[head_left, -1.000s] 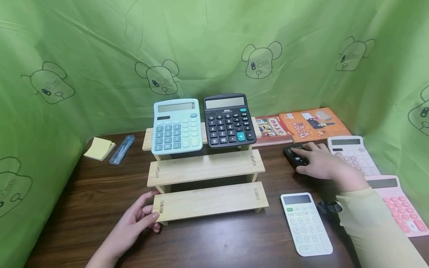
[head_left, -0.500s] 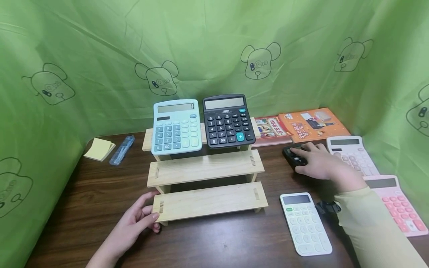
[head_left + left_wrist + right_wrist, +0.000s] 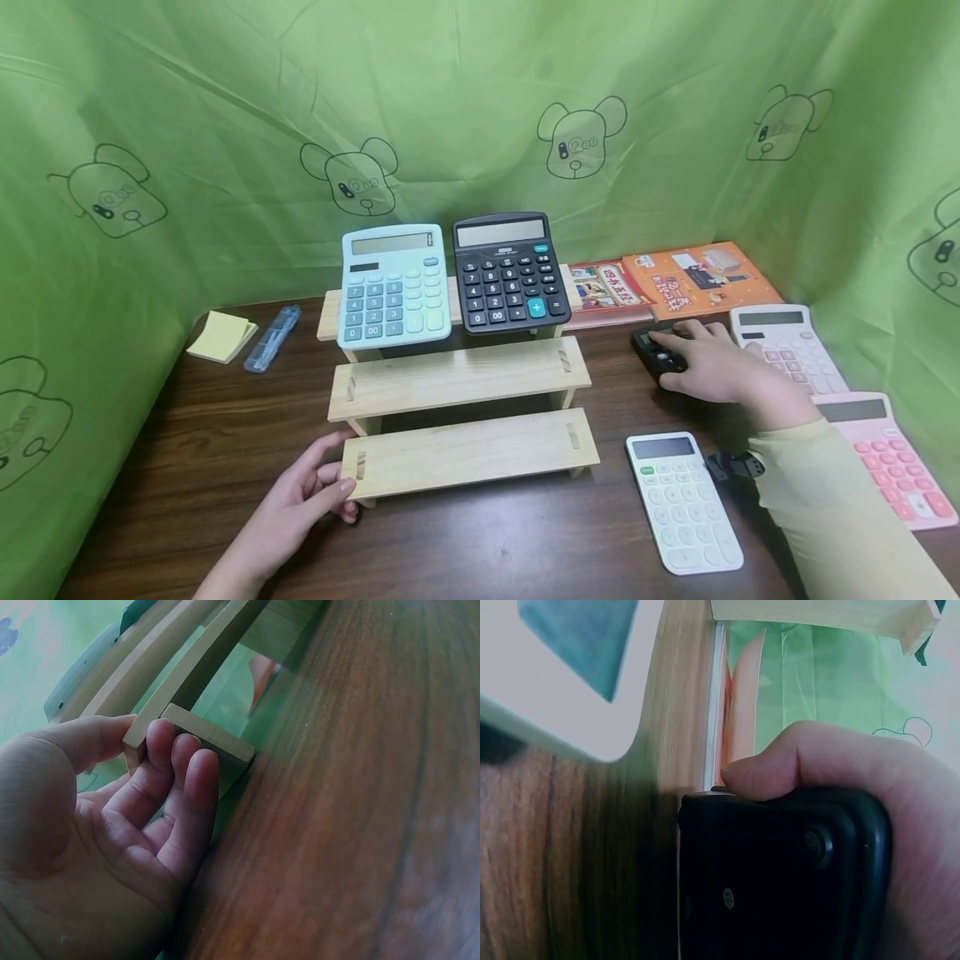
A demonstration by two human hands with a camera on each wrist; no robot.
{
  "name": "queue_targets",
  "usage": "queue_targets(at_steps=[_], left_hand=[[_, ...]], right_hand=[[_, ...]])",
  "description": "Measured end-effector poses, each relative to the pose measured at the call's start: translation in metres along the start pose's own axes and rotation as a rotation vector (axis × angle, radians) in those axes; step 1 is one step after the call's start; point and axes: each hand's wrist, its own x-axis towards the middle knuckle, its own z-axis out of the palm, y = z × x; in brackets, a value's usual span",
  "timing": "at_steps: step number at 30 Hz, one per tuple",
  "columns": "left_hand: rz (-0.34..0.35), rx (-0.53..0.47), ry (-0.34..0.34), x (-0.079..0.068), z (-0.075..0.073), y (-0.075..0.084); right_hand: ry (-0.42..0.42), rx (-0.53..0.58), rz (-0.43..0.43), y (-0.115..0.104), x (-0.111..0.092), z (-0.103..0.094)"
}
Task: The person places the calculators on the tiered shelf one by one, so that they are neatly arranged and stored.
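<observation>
The left forearm slants up from the bottom edge toward the stand. The left grip (image 3: 307,487) pinches the near left corner of the 3-tier wooden stand (image 3: 465,454), thumb laid over the lowest board and fingers bent in at its end; from the left wrist, 3 fingertips show drawn close together by the stand's leg. Well to the right of this grip, the white calculator (image 3: 686,504) lies on the desk (image 3: 495,550), nearer the person than the right grip (image 3: 708,362). The right forearm, in a pale yellow sleeve (image 3: 832,500), reaches in from the lower right corner, partly covering the pink calculator (image 3: 896,467). The right grip, palm down, is clamped on the small black calculator (image 3: 654,350), fingers over its top face, thumb at its near side. Just right of this grip is the pale pink calculator (image 3: 802,367). Beyond the left grip, the top tier bears 2 more, the light blue calculator (image 3: 396,283) and the large black calculator (image 3: 512,275); beyond the right grip lie the red book (image 3: 607,287) and the orange book (image 3: 705,275), before green cloth (image 3: 450,108)
</observation>
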Motion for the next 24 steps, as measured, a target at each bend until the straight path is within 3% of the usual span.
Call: queue_targets(at_steps=[11, 24], left_hand=[[-0.009, 0.0, 0.009, 0.0, 0.0, 0.0], [0.0, 0.003, 0.01, 0.0, 0.001, 0.002]], right_hand=[[0.045, -0.01, -0.066, -0.01, -0.004, -0.005], [0.203, 0.02, -0.196, -0.049, -0.04, -0.036]])
